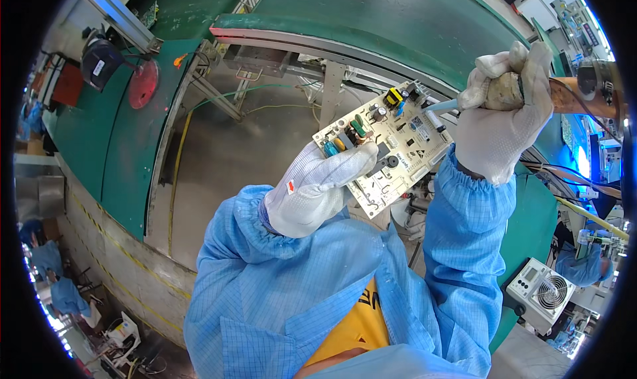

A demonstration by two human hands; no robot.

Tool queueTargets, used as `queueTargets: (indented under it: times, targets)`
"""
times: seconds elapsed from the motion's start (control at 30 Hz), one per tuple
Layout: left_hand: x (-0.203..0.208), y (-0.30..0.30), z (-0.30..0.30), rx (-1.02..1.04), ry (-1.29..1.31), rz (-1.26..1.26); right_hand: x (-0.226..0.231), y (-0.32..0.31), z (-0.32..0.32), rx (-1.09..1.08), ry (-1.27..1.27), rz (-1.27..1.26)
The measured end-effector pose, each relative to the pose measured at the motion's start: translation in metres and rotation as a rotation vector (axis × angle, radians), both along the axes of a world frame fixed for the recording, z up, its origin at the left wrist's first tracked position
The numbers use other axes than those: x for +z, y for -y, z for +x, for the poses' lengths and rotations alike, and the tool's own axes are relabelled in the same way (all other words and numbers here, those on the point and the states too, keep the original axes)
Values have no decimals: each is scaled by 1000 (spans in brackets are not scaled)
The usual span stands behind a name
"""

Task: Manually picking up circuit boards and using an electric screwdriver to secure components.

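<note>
My left hand (318, 183), in a white glove, grips a pale printed circuit board (408, 157) by its left edge, the thumb over its face. The board is tilted in the air in front of me and carries a yellow-and-black transformer, capacitors, coils and a black round part. My right hand (501, 114), also gloved, is closed around a tool with a worn grey-brown body (505, 92). Its narrow pale blue tip (440, 106) reaches to the board's upper right edge; whether it touches cannot be seen. The fingers partly hide the tool, so its kind is unclear.
A green conveyor belt (371, 27) runs across the far side. On the left green bench (86, 147) are a red disc (142, 85) and a black device (101, 61). A brown cylinder (567, 95) lies close beyond my right hand. A white fan unit (541, 293) stands at lower right.
</note>
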State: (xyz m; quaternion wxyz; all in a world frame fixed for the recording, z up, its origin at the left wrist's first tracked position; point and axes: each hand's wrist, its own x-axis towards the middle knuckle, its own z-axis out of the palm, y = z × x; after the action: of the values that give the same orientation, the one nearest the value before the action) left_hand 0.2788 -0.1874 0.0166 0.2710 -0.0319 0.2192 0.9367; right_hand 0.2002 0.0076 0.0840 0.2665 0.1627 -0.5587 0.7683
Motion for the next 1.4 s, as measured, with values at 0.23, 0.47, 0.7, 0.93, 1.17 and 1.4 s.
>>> queueTargets:
  times: [0.23, 0.47, 0.7, 0.93, 1.17, 1.4]
  targets:
    - [2, -1, -2, -2, -45, 11, 8, 21, -1, -323, -73, 156]
    - [3, 3, -8, 43, -29, 1, 8, 12, 8, -228, 31, 17]
    - [-2, 5, -9, 112, 57, 13, 1, 1, 6, -82, -4, 57]
    - [-6, 4, -10, 90, 61, 27, 3, 6, 7, -161, 19, 87]
    - [-2, 5, -7, 102, 64, 20, 2, 1, 6, -44, -60, 21]
    - [-18, 8, -8, 42, 35, 41, 6, 12, 3, -290, -28, 28]
